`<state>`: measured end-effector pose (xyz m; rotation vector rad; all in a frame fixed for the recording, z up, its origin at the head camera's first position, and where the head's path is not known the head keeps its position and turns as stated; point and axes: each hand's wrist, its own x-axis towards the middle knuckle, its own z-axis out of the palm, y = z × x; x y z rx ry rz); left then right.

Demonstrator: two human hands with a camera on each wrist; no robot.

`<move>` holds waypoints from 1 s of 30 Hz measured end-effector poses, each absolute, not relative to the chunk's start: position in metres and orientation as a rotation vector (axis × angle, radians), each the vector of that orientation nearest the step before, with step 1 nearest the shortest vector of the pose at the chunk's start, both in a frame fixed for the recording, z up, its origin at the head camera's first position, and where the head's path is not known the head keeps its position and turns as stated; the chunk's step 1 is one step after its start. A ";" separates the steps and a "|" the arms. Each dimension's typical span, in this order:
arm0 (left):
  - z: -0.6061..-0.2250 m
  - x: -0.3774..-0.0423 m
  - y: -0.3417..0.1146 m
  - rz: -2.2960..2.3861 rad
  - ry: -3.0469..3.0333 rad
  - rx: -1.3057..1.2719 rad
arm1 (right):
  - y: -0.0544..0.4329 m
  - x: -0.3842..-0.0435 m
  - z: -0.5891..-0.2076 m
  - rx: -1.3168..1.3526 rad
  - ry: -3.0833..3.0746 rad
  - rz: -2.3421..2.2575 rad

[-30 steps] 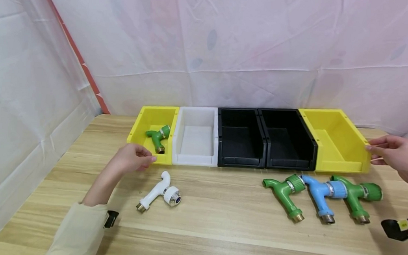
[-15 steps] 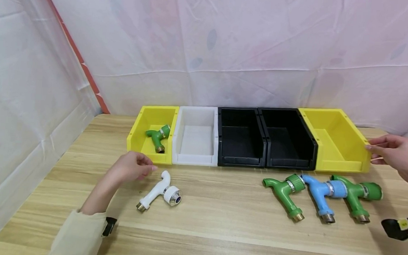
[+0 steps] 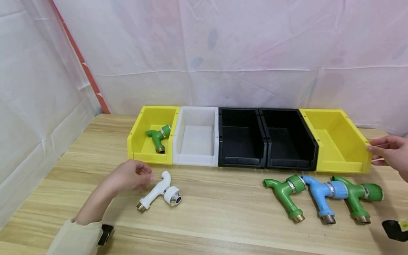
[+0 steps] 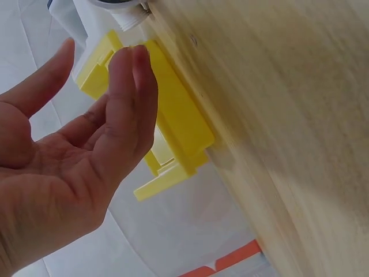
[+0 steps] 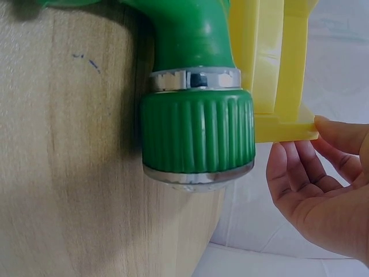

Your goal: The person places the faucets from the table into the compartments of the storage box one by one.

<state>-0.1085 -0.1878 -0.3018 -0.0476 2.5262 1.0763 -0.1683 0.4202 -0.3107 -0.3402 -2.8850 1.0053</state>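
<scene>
My left hand (image 3: 132, 176) hovers beside the spout of a white tap (image 3: 157, 191) lying on the table. In the left wrist view, the fingers (image 4: 124, 98) are loosely bent, the thumb stands apart and nothing is between them. My right hand (image 3: 399, 155) is at the outer side of the right yellow bin (image 3: 341, 166). Its thumb and fingertips touch the bin's outer wall, as the right wrist view shows. Near that hand lie a green tap (image 3: 357, 197), a blue tap (image 3: 321, 195) and another green tap (image 3: 286, 194), side by side.
Along the back stands a row of bins: a left yellow bin (image 3: 133, 138) with a green tap (image 3: 158, 138) in it, a white bin (image 3: 195, 159), and two black bins (image 3: 242, 161) (image 3: 290, 163). A cloth curtain (image 3: 248, 47) hangs behind them.
My left hand has drawn back from the left yellow bin's front edge and come down toward the white tap. The right hand has stayed at the right yellow bin.
</scene>
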 end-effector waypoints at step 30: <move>-0.312 -0.087 -0.191 1.033 2.528 0.008 | 0.415 -0.164 -0.307 -0.321 -2.888 1.012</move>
